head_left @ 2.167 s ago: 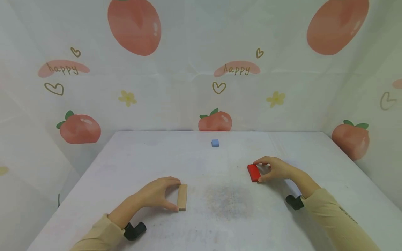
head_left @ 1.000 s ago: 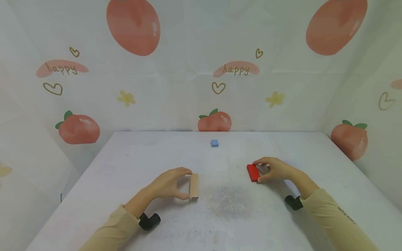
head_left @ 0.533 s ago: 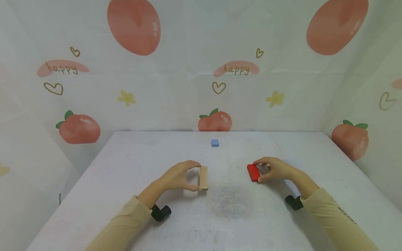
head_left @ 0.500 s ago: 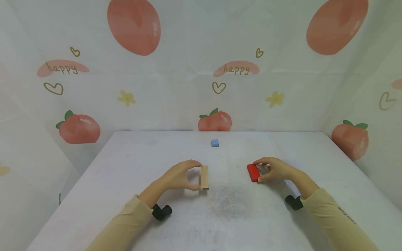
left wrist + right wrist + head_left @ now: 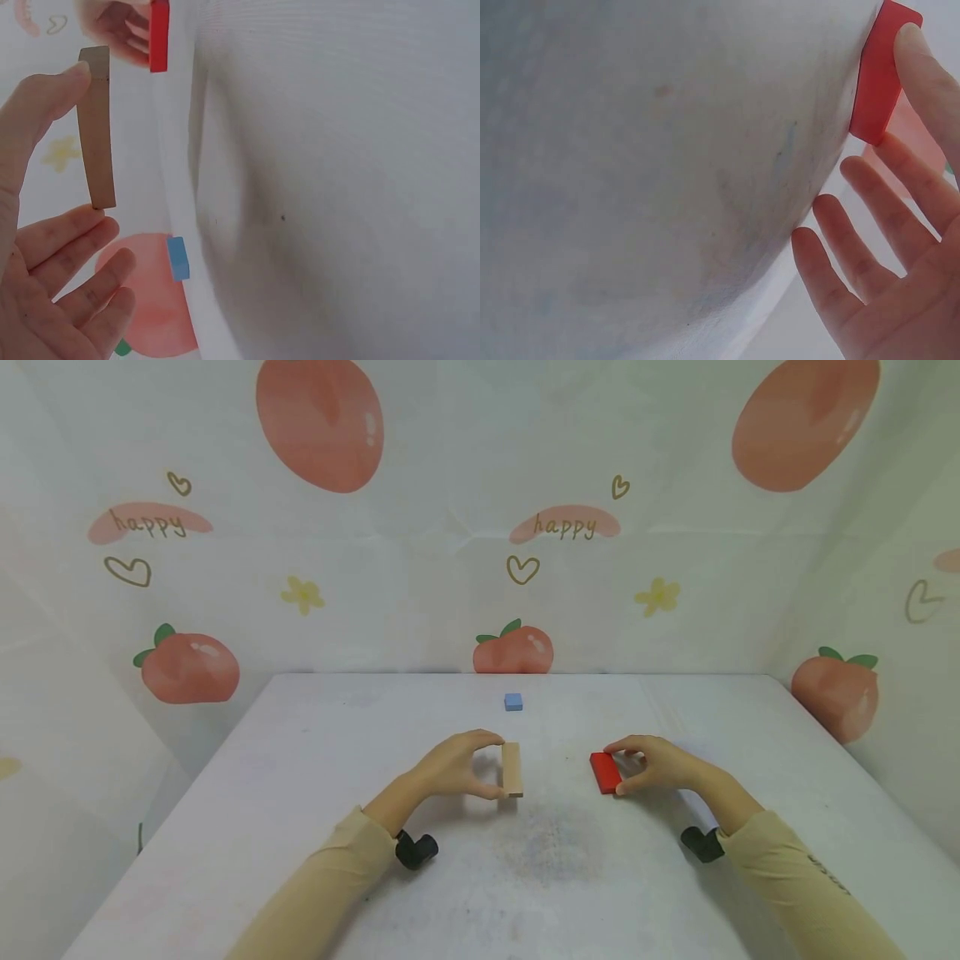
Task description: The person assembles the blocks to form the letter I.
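Between thumb and index fingertip, my left hand (image 5: 453, 766) pinches a plain wooden block (image 5: 512, 769) by its two short ends. In the left wrist view the block (image 5: 97, 127) is raised off the tabletop, and the other fingers hang loosely beneath. To the right, my right hand (image 5: 660, 764) pinches a red block (image 5: 606, 773) the same way, thumb at the near end and index finger at the far end. The right wrist view has the red block (image 5: 881, 75) lying against the table surface. A gap separates the two blocks.
A small blue block (image 5: 513, 702) sits at the back middle of the white table (image 5: 360, 718). Behind the table hangs a curtain (image 5: 420, 527) printed with peaches. A grey smudge (image 5: 547, 843) marks the tabletop in front of the hands.
My left hand has carried the wooden block to the right and farther back, closer to the red block. The right hand and red block have stayed in place.
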Action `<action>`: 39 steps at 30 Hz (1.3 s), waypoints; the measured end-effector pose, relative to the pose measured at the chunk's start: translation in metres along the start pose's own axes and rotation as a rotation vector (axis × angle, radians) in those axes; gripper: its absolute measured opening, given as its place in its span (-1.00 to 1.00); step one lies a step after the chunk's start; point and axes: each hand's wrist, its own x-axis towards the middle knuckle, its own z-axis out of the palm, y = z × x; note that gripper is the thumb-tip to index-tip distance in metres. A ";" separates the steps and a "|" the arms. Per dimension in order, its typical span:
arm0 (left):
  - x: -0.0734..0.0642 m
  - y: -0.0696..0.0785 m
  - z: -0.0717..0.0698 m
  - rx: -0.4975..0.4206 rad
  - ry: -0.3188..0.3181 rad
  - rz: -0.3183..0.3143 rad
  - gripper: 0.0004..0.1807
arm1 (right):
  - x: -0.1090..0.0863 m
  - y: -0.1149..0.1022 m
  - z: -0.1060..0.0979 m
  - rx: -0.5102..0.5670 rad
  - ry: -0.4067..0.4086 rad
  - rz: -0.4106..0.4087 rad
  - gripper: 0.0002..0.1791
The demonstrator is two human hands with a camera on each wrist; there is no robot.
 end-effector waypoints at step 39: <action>0.045 0.016 0.025 0.030 -0.153 -0.087 -0.22 | 0.002 0.002 0.001 0.003 -0.006 -0.004 -0.33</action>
